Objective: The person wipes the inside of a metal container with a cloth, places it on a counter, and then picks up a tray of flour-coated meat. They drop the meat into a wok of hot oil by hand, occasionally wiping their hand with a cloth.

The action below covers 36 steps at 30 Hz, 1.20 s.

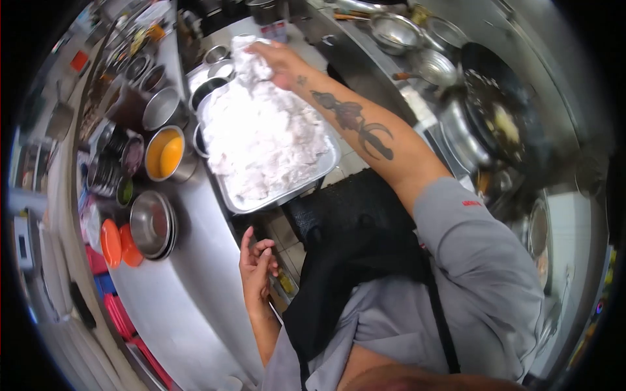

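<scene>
A metal tray (329,163) is heaped with white, flour-coated pieces (261,133). At the far end of the heap my right hand (280,62) is closed round a white-coated piece (250,62), which hangs over the others. My left hand (257,260) is below the tray's near edge, its fingers apart and partly curled, holding nothing. The tattooed right forearm reaches across from the right side.
On the left steel counter (189,280) stand a pot of orange liquid (164,154), stacked steel bowls (151,225) and orange dishes (111,243). At the right are a black wok (499,98) with food in oil and a steel bowl (396,32).
</scene>
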Motion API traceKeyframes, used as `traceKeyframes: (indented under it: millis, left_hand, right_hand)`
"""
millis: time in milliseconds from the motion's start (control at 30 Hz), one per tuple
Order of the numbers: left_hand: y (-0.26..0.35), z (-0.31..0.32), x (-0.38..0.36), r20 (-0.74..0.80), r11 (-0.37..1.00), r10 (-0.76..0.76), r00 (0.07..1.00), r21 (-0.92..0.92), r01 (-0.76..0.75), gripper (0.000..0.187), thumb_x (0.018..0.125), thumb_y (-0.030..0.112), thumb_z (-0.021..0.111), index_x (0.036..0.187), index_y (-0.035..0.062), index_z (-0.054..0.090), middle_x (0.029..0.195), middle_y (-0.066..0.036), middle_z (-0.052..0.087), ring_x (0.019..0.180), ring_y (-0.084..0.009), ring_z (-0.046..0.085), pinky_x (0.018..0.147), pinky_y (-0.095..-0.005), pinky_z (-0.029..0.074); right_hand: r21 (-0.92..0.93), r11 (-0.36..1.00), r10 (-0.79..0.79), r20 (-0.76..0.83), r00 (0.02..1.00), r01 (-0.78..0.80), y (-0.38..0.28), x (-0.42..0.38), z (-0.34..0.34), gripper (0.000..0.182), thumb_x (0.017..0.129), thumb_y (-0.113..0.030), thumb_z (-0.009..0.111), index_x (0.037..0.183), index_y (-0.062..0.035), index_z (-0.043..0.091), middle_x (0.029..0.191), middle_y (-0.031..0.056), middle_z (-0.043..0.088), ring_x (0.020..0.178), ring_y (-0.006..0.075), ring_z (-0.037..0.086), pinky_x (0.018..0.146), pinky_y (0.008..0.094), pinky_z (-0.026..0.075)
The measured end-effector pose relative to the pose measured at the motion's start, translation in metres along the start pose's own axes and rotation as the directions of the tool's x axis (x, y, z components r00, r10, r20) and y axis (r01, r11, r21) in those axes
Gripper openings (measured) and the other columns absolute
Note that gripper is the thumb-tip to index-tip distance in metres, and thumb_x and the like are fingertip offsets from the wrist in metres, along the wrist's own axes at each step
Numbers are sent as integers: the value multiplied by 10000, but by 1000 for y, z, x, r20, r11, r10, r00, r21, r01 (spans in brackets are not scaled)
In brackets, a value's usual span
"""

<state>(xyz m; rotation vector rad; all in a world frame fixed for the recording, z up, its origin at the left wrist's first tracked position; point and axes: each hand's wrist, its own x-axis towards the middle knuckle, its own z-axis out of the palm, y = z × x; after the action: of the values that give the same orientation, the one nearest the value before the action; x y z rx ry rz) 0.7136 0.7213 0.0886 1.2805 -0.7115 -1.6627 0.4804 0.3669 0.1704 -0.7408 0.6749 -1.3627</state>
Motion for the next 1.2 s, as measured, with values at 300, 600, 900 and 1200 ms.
traceKeyframes:
  millis: [300, 600, 900, 1200]
  left_hand:
    - [-4, 8, 16, 73, 998, -48, 996, 31, 45, 642, 918, 22, 568, 1471, 123, 258, 1037, -118, 601, 569, -91, 540, 413, -187, 466]
    - [-8, 80, 55, 252, 990, -99, 963, 124, 69, 644, 915, -14, 543, 1475, 95, 242, 1054, -135, 590, 568, -92, 533, 418, -191, 461]
    - [-27, 167, 53, 270, 962, -188, 944, 244, 122, 674, 892, -35, 556, 1476, 94, 245, 1019, -115, 597, 561, -76, 523, 421, -191, 456]
    - [-27, 164, 18, 207, 982, -107, 973, 177, 70, 693, 884, -26, 575, 1478, 101, 241, 1023, -110, 592, 561, -76, 525, 414, -190, 445]
  right_hand:
    - [19, 967, -253, -52, 966, 254, -162, -51, -96, 281, 831, -76, 678, 1072, 39, 592, 1012, 163, 664, 918, 285, 670, 798, 476, 550]
    - [-624, 777, -515, -553, 655, 84, -383, -304, -325, 309, 834, -177, 691, 1090, -25, 604, 969, 115, 668, 857, 228, 658, 769, 426, 551]
    - [-537, 758, -317, -800, 509, -371, -343, -392, -528, 328, 816, -146, 702, 1113, -30, 624, 933, 65, 679, 788, 173, 662, 692, 340, 525]
    - [-873, 35, -905, -234, 356, -487, -599, -352, -478, 465, 780, -131, 692, 1223, -60, 573, 922, 64, 639, 770, 154, 583, 636, 324, 474]
